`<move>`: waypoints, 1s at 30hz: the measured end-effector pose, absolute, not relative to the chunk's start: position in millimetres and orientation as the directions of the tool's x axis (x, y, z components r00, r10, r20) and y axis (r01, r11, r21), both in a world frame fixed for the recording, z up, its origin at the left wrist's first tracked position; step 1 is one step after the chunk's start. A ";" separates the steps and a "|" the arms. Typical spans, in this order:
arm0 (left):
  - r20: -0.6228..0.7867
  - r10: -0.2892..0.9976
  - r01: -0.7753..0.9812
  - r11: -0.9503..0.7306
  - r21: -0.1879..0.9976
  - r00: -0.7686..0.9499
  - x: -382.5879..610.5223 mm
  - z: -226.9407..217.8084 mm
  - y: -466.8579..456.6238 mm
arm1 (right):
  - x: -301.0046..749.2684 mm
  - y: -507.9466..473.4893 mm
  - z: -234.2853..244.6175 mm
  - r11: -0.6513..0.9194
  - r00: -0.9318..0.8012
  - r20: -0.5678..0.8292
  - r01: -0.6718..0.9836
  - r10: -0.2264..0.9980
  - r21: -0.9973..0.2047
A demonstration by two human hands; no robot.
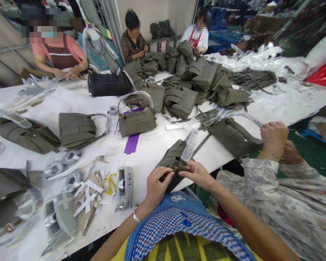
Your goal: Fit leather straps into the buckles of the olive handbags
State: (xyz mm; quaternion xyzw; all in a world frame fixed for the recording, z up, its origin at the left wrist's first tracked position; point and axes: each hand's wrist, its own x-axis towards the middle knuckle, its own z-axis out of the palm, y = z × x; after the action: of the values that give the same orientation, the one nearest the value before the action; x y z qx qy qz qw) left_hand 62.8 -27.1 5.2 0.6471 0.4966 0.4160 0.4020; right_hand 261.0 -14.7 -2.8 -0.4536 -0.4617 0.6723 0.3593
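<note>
An olive-green handbag (pixel 170 156) rests at the table's front edge, close against my body. My left hand (pixel 157 185) pinches its near edge, fingers closed. Beside it, my right hand (pixel 201 175) grips the same edge by a small metal fitting, with thumb and fingers pressed together. From the bag's top rises a strap part wrapped in clear plastic (pixel 190 145). My fingertips hide the exact spot they hold. Left of my hands stands a grey tape dispenser (pixel 128 186), with yellow-handled scissors (pixel 109 184) next to it.
A second tape dispenser (pixel 62 214) and paper scraps (pixel 90 192) lie to the left. More handbags (pixel 137 122) and a heap of bags (pixel 201 74) occupy the table. A co-worker's hand (pixel 274 139) is close on my right, near another bag (pixel 233 136). Several people sit around.
</note>
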 end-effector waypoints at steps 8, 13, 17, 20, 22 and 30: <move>0.068 0.973 0.317 -0.137 0.938 0.221 59.6 9.8 -26.6 | 256.6 -14.5 -0.8 -0.294 -0.328 -0.255 -0.077 0.910 -0.953; 0.076 0.977 0.307 -0.136 0.942 0.199 61.7 24.3 -1.5 | 247.1 -17.0 9.3 -0.161 -0.326 -0.188 0.108 0.926 -0.981; -0.077 0.943 0.211 0.007 0.977 0.323 72.3 40.8 34.4 | 231.2 -22.0 17.7 0.012 -0.310 -0.122 0.399 0.943 -0.917; -0.300 0.828 0.056 0.312 0.948 0.474 82.9 49.2 58.5 | 218.6 -26.9 21.0 0.101 -0.384 -0.090 0.450 0.919 -0.887; -0.388 0.744 -0.030 0.479 0.877 0.544 88.7 51.6 70.7 | 213.0 -29.8 22.5 0.136 -0.430 -0.080 0.448 0.899 -0.884; -0.389 0.754 -0.240 0.573 0.784 0.528 90.3 56.7 92.0 | 216.9 -36.1 17.8 0.114 -0.425 -0.096 0.443 0.900 -0.889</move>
State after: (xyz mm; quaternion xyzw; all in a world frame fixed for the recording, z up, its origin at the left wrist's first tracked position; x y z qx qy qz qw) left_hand 90.3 92.0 56.7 0.3433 0.3743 0.3094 0.8039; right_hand 216.9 -36.1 17.8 -0.4764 -0.7047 0.4647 0.2462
